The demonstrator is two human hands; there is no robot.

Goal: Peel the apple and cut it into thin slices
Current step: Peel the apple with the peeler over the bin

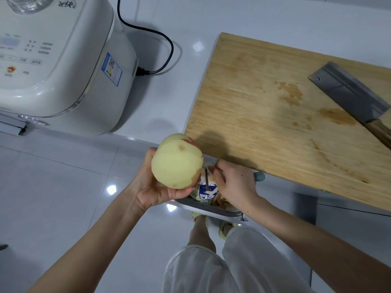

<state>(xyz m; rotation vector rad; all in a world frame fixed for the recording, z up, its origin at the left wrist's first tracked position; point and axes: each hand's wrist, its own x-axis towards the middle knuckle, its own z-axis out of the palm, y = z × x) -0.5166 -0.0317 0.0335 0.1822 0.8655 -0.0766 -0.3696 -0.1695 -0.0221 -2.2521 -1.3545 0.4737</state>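
At the far left of the white countertop [165, 22], around ten o'clock, sat a large cream-white electric cooker [57, 60] with a printed button panel and a blue label on its side; a black power cord [163, 41] looped from its plug toward twelve o'clock. Just below centre, the left hand [152, 187] cupped a mostly peeled pale-yellow apple [177, 161], fingers wrapped underneath and closed around it, with small patches of red skin left along its upper and right edges. The apple was held out over the floor, just off the counter's edge. Immediately to its right, at about five o'clock from the apple, the right hand [234, 185] was closed around a slim peeler [208, 180] with a grey-blue handle end showing behind the palm, its metal head close beside the apple. Beneath both hands stood a grey-rimmed bin [211, 208] holding a wrapper and red peelings. To the right, from one to four o'clock, a light wooden cutting board [275, 102] lay on the counter, overhanging its front edge, and on its right side rested a steel cleaver [349, 92] with a wooden handle.
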